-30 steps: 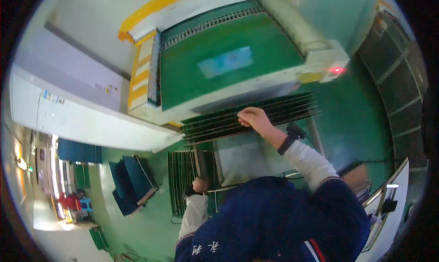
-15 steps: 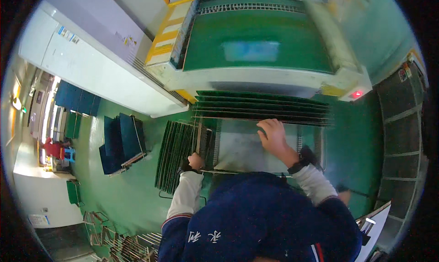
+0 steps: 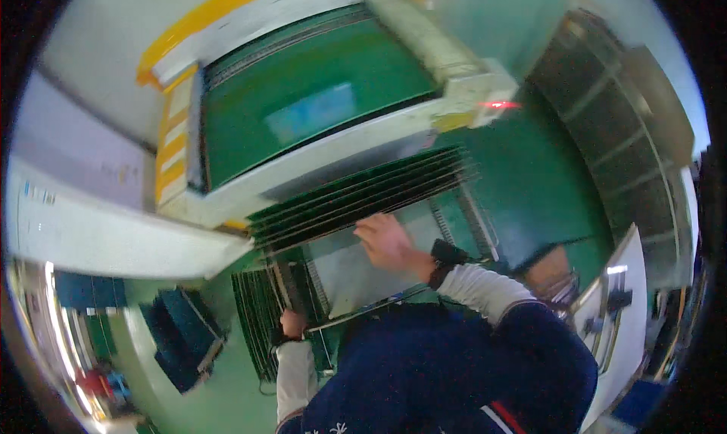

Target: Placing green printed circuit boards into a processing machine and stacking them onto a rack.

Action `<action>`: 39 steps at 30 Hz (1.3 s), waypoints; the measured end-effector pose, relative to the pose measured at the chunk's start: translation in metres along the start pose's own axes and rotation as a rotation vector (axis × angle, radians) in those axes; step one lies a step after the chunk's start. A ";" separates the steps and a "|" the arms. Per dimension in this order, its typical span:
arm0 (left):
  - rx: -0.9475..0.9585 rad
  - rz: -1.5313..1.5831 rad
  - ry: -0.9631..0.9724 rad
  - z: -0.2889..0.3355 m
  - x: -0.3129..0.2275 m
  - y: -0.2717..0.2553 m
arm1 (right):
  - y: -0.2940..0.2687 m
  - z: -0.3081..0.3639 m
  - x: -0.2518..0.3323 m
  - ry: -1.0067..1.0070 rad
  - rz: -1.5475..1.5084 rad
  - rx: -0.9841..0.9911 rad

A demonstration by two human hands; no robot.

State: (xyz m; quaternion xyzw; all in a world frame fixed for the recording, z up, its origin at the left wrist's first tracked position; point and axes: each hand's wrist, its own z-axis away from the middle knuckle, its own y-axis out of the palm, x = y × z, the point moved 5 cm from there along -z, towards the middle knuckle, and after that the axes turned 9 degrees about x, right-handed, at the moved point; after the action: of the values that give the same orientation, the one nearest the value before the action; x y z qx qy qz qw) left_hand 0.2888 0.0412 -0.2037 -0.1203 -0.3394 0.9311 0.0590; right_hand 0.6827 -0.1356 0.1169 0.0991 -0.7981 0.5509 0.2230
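Observation:
My left hand [image 3: 292,324] is closed on the near end of the side bar [image 3: 282,281] of a slotted rack, beside the left stack of boards. My right hand [image 3: 388,243], a little blurred, is held above the pale grey base plate [image 3: 356,271] of the rack. Its fingers are apart and hold nothing that I can see; the fingertips come close to the nearest upright board. Several thin green boards [image 3: 363,182] stand on edge in a row across the rack's far part. To the left, more green boards [image 3: 254,324] stand close together in another rack.
Beyond the rack stands a white machine with a green flat bed [image 3: 318,85] and a glowing red light [image 3: 498,105]. At left are a white cabinet [image 3: 113,229] and blue boards in a rack [image 3: 182,335]. A white panel [image 3: 617,305] stands at right, near grey framed panels [image 3: 606,131].
The view has turned, so the machine and racks now appear tilted and further left. My left hand stays on the rack's bar. My right hand remains over the plate, nearer the green boards.

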 end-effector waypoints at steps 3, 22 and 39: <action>-0.165 0.077 0.015 0.002 0.077 0.007 | -0.002 -0.002 0.041 -0.066 -0.009 -0.030; -0.082 0.058 -0.082 -0.001 0.047 -0.012 | 0.052 -0.012 0.016 0.197 0.106 0.401; 0.008 -0.211 0.282 -0.028 0.024 0.011 | 0.092 -0.047 -0.018 0.160 0.265 0.495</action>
State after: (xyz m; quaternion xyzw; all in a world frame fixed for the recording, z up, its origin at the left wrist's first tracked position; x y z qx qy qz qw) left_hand 0.2728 0.0545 -0.2356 -0.2132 -0.3346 0.8950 0.2039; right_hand 0.6730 -0.0597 0.0453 0.0013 -0.6252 0.7593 0.1804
